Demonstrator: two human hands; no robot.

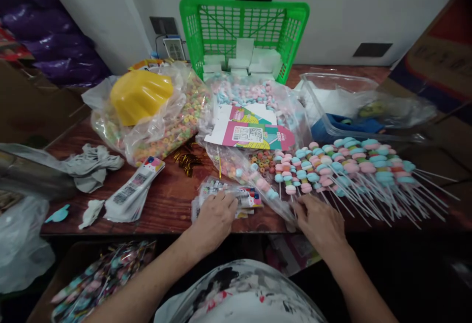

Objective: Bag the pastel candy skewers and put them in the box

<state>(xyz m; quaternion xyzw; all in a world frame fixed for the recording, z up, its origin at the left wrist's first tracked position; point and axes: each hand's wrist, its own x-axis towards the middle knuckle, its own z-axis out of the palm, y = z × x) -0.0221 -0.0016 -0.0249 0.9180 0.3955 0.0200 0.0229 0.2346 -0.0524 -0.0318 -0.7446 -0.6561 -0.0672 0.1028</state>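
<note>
My left hand [216, 220] rests on a small pile of clear printed plastic wrappers [250, 196] at the table's front edge, its fingers bent and closed onto them. To its right, my right hand [320, 220] pinches the stick end of a marshmallow skewer [262, 183] of pink and blue pieces. That skewer lies slantwise, apparently inside a clear wrapper, its tip pointing away and to the left. Just beyond the right hand lies a large heap of similar marshmallow skewers [346, 161] with white sticks towards me. Part of the stick is hidden by my fingers.
Bags of cereal rings [184, 121] and marshmallows [243, 89] stand behind, with a yellow bowl [142, 94], flat printed carton [228, 129] and green basket [243, 4]. At left lie stacked wrappers [129, 197] and gloves [90, 165]. A clear tub [332, 126] stands right; wrapped skewers [99, 278] sit below.
</note>
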